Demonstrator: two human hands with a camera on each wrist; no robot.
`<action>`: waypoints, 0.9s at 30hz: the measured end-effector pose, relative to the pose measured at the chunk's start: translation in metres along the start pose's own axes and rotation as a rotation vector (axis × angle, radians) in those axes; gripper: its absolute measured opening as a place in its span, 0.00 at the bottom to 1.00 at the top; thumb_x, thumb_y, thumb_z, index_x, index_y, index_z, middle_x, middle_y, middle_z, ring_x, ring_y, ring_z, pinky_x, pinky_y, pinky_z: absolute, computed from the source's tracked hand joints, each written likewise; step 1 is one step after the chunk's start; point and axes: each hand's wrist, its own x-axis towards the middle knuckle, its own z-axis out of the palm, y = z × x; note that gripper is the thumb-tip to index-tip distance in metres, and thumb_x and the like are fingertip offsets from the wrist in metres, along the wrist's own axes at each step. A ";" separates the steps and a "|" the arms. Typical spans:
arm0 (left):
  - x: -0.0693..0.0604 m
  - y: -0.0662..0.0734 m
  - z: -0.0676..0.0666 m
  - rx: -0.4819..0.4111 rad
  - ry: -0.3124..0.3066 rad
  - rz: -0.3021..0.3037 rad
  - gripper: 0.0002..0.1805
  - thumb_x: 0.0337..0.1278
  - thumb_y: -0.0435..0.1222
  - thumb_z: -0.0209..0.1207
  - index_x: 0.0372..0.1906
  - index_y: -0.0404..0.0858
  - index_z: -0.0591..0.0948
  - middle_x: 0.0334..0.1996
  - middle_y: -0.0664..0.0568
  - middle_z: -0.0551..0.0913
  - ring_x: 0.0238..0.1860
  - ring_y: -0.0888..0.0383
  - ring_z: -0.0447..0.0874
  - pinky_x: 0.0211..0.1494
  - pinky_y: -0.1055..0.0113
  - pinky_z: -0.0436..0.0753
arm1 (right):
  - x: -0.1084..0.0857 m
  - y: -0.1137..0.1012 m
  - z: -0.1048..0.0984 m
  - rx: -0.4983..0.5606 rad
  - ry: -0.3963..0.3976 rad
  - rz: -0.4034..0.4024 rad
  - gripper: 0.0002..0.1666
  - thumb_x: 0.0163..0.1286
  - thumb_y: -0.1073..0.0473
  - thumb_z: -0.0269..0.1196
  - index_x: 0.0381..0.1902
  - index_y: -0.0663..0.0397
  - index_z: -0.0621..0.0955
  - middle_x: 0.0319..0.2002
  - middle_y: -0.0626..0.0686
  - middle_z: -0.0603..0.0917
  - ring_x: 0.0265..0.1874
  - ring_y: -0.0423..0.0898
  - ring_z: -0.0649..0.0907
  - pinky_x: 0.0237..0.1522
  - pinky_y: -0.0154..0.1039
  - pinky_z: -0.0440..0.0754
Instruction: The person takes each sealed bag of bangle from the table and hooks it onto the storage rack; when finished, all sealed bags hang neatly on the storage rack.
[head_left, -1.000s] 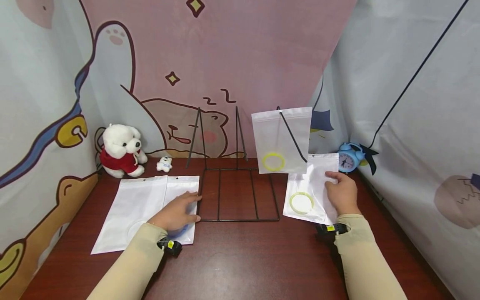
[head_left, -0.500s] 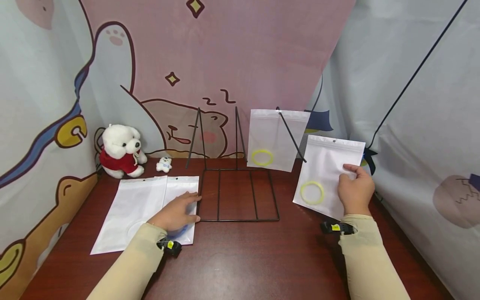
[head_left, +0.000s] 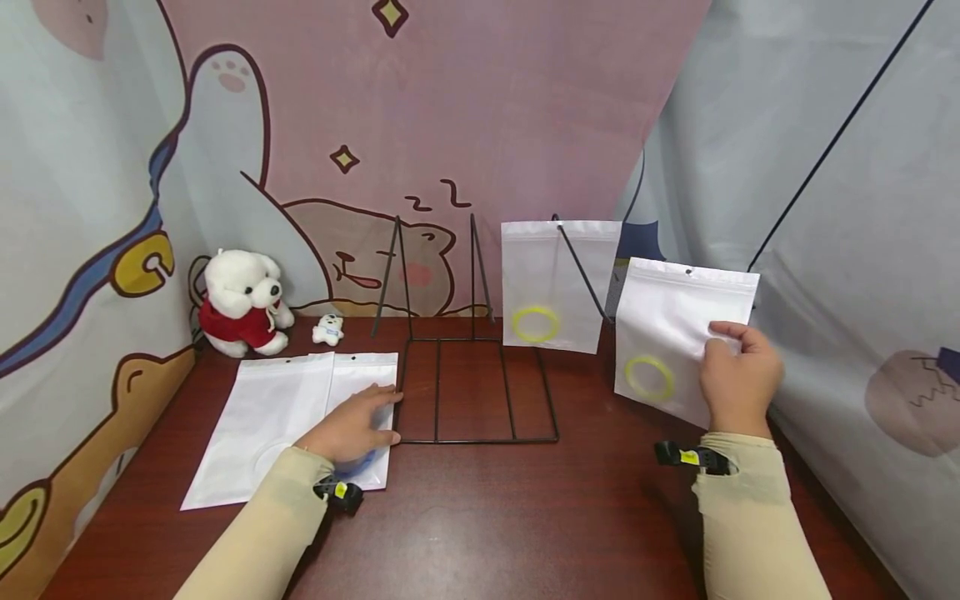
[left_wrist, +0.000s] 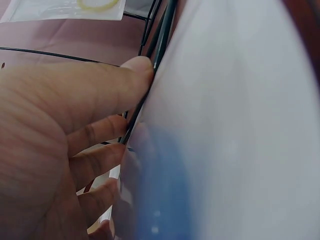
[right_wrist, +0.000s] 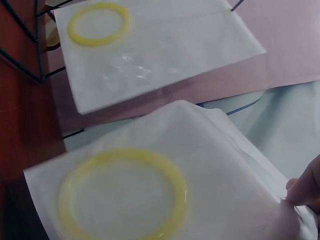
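My right hand (head_left: 742, 375) pinches the right edge of a white zip bag (head_left: 675, 317) with a yellow ring (head_left: 649, 379) inside, held up off the table and tilted. Another zip bag (head_left: 536, 267), also with a yellow ring (head_left: 536, 323), hangs on the right arm of a black wire rack (head_left: 480, 441). My left hand (head_left: 356, 425) lies over a flat bag (head_left: 367, 367), its spread thumb and fingertips touching the rack's left base rod. Through that bag's clear film a blue ring (left_wrist: 162, 190) shows in the left wrist view.
A larger white bag (head_left: 262, 400) overlaps the flat one at left. Behind stand a white plush bear (head_left: 243, 300) in red and a small white bear figure (head_left: 328, 329). The rack's other arms (head_left: 387, 275) stick up and forward. Cloth walls enclose the brown table (head_left: 480, 525).
My right hand has lifted the zip bag off the table and moved it up and right, away from the rack. The hanging bag has swung a little. My left hand stays in place.
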 end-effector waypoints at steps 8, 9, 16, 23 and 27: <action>0.000 0.001 -0.001 0.006 -0.002 0.001 0.38 0.63 0.40 0.70 0.75 0.33 0.73 0.78 0.33 0.66 0.81 0.29 0.55 0.80 0.33 0.59 | -0.001 -0.009 -0.006 0.144 0.032 -0.067 0.21 0.58 0.72 0.55 0.39 0.59 0.93 0.21 0.30 0.81 0.30 0.39 0.75 0.25 0.32 0.65; 0.000 0.001 -0.001 0.005 -0.003 0.000 0.38 0.63 0.40 0.70 0.75 0.33 0.73 0.78 0.33 0.66 0.81 0.29 0.55 0.80 0.33 0.59 | -0.002 -0.009 -0.006 0.160 0.032 -0.084 0.20 0.58 0.72 0.55 0.39 0.61 0.92 0.20 0.30 0.80 0.28 0.40 0.74 0.24 0.33 0.64; 0.000 0.000 0.000 -0.001 -0.003 -0.001 0.38 0.63 0.40 0.71 0.75 0.33 0.73 0.78 0.34 0.66 0.81 0.30 0.55 0.80 0.33 0.59 | -0.008 -0.012 -0.007 0.373 -0.031 -0.073 0.17 0.58 0.76 0.57 0.39 0.70 0.91 0.25 0.38 0.86 0.28 0.44 0.75 0.20 0.32 0.68; 0.001 -0.001 0.001 0.002 0.001 0.001 0.38 0.63 0.40 0.71 0.75 0.34 0.73 0.78 0.34 0.66 0.81 0.30 0.55 0.80 0.33 0.59 | -0.014 -0.005 -0.006 0.473 -0.242 -0.114 0.15 0.59 0.78 0.59 0.39 0.70 0.90 0.31 0.47 0.90 0.31 0.47 0.80 0.23 0.29 0.77; 0.000 -0.001 0.001 0.001 -0.001 -0.002 0.38 0.63 0.41 0.70 0.76 0.34 0.73 0.79 0.35 0.66 0.81 0.30 0.55 0.80 0.33 0.59 | -0.024 -0.010 -0.003 0.462 -0.369 -0.138 0.16 0.61 0.78 0.59 0.40 0.66 0.91 0.37 0.49 0.92 0.35 0.47 0.81 0.28 0.31 0.80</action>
